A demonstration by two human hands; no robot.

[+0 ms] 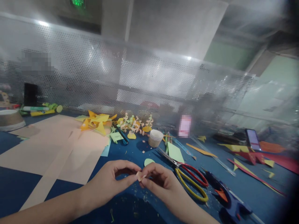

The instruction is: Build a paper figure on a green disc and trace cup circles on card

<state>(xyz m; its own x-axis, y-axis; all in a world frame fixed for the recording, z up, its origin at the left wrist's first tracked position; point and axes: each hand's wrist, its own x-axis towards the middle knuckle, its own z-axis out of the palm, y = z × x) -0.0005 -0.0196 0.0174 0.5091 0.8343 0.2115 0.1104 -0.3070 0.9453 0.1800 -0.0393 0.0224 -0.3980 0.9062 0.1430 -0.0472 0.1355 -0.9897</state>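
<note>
At lower centre, your left hand (pixel 109 180) and right hand (pixel 166 184) are pinching a peach paper piece (pixel 140 176) — ideally, you're pressing lightly.

A blue table (pixel 135 155) stretches out beneath a tall perforated metal panel (pixel 151 77), with a lit green exit sign (pixel 78 2) at the top left. Scissors (pixel 176 162) with one red and one yellow handle lie at right of centre, blades pointing away to the left. Just beside them is a dark blue glue gun (pixel 233 203) with an orange trigger. Farther right, a phone (pixel 253 140) leans upright near red paper (pixel 280 160). At the far left, a yellow marker (pixel 42 113) lies near a round, white-topped object (pixel 11 119), cut off by the edge.
</note>
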